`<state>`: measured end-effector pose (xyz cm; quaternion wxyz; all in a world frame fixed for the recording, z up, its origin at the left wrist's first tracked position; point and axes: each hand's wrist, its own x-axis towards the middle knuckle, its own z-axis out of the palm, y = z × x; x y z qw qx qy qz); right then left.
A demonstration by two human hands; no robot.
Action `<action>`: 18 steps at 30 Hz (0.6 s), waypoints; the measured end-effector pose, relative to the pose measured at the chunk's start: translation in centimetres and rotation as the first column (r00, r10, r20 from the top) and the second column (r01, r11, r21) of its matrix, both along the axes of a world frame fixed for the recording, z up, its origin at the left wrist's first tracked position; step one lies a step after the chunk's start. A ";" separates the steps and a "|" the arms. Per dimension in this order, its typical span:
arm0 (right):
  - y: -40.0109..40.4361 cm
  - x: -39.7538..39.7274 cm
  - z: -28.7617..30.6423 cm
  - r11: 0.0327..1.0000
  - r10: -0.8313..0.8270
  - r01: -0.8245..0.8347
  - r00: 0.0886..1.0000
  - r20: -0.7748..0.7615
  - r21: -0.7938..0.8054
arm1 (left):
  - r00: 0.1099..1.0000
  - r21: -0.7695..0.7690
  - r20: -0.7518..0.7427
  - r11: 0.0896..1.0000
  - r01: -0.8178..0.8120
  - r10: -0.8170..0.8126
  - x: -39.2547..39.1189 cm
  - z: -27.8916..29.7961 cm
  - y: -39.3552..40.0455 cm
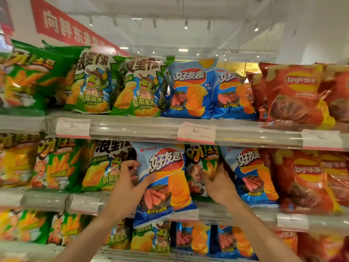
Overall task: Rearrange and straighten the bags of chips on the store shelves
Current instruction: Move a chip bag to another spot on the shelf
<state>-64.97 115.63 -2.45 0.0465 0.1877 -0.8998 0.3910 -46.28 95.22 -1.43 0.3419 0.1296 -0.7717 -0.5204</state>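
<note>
Left hand (130, 178) pinches left edge of blue chip bag (164, 182), tilted, hanging over middle shelf (245, 214) lip. Right hand (217, 181) closed on green bag (200, 167) behind. Both bags likely light, puffy, slick, crush-prone; grip side seams, not bellies.

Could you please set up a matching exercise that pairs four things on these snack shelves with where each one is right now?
Things:
1. blue chip bag with the steak picture
2. dark green fries bag with a cartoon figure
3. red Lay's bag
4. white price tag reading 5

Places:
A. top shelf, far right
B. on the top shelf's front rail, above the hands
C. held by the left hand, tilted, hanging past the middle shelf edge
D. middle shelf, under the right hand, between two blue bags

Pairs: 1-C, 2-D, 3-A, 4-B
</note>
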 end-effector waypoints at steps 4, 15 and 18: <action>-0.3 0.3 -0.1 0.999 0.018 -0.020 0.999 -0.049 -0.040 | 1.000 0.019 -0.008 1.000 -0.001 0.001 0.8 0.1 0.2; -0.2 3.1 3.7 0.986 -0.038 0.096 0.926 -0.375 0.137 | 0.999 0.006 -0.021 1.000 -0.030 0.030 2.1 0.0 -2.5; 1.4 3.4 4.7 0.982 -0.035 0.105 0.917 -0.398 0.154 | 0.999 -0.042 -0.007 0.998 -0.042 0.041 1.5 -0.2 -2.4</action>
